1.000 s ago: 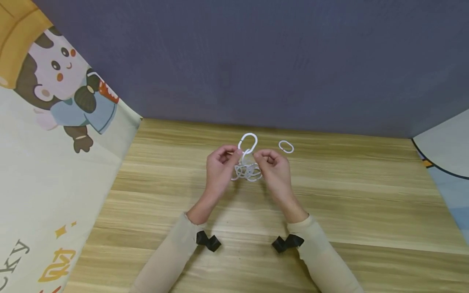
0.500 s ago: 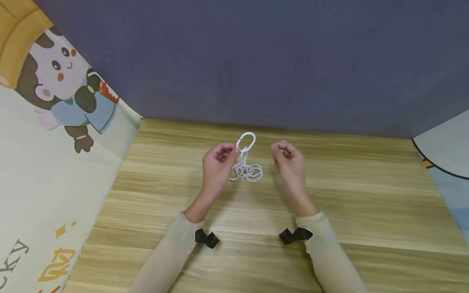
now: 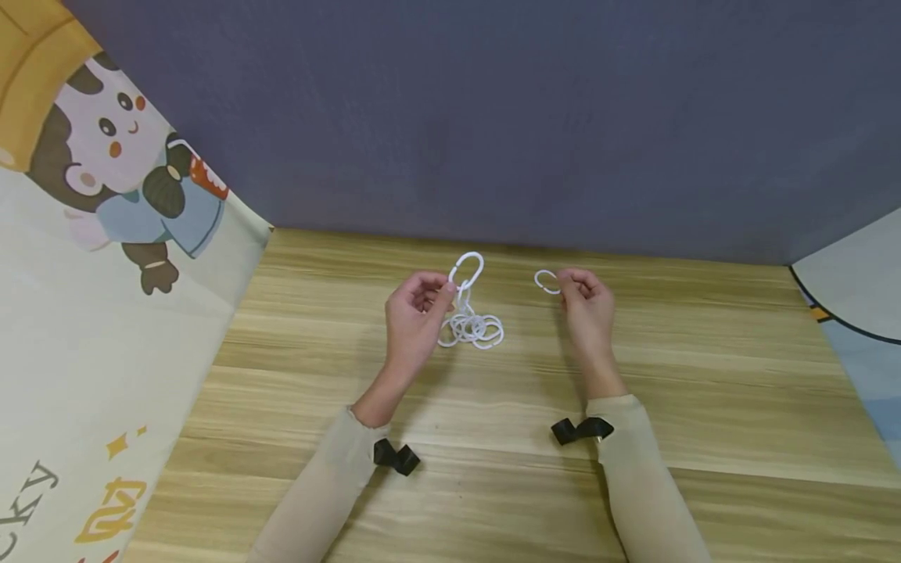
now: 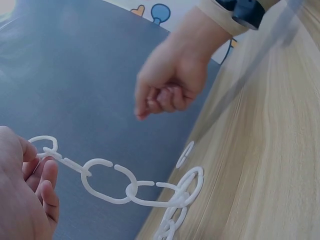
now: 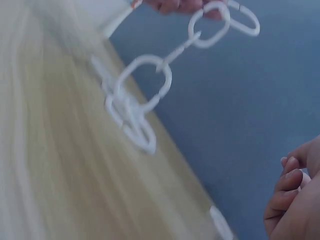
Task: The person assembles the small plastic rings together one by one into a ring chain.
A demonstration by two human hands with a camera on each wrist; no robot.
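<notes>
Head view: one chain (image 3: 470, 317) of white oval links and one loose link (image 3: 547, 281) are on the wooden table (image 3: 704, 391). The left hand (image 3: 414, 313) pinches the chain's top link, holding it raised; the remaining links lie heaped below, just right of that hand. The right hand (image 3: 587, 305), fingers curled, has its fingertips at the loose link, far right of the heap; actual contact cannot be told.

Left wrist view: the chain (image 4: 125, 185) runs from the left hand (image 4: 22, 195) down to the table; the loose link (image 4: 184, 154) lies below the right hand (image 4: 172, 82), apparently apart.

Right wrist view: blurred; the chain (image 5: 150, 85) hangs from fingers at top; the right hand (image 5: 295, 200) is curled.
</notes>
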